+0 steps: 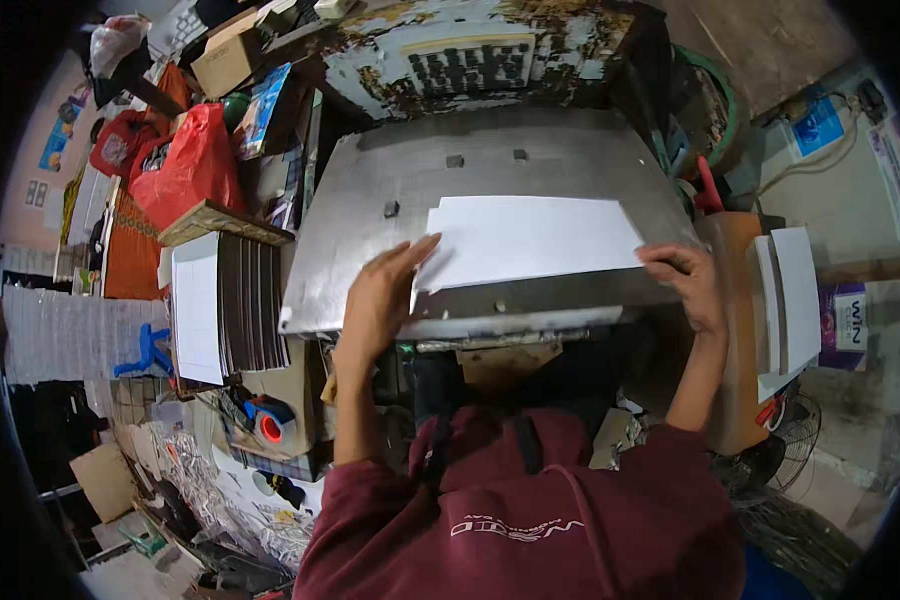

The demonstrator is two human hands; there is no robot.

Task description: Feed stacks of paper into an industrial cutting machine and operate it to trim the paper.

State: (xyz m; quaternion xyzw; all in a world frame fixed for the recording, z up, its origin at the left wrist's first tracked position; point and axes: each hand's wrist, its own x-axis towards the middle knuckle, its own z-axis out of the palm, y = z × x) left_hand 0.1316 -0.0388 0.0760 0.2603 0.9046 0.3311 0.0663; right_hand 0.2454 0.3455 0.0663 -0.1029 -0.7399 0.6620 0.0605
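Observation:
White paper sheets (535,240), slightly offset at the left edge, lie above a grey metal work surface (350,260). At their left end, my left hand (378,300) has its fingers together and closed around the edge. My right hand (688,282) pinches the right end near its lower corner, with thumb and curled fingers. Beyond the sheets, small dark blocks sit on the metal: one block (391,208) to the left, a second block (455,161) and a third block (519,155) farther back.
Left of the surface stands a thick stack of white-faced boards (198,308). A red plastic bag (195,165) is behind it, and a tape roll (270,428) lies lower down. More white sheets (795,290) rest on an orange-brown stand (735,330) at right, above a fan (795,440).

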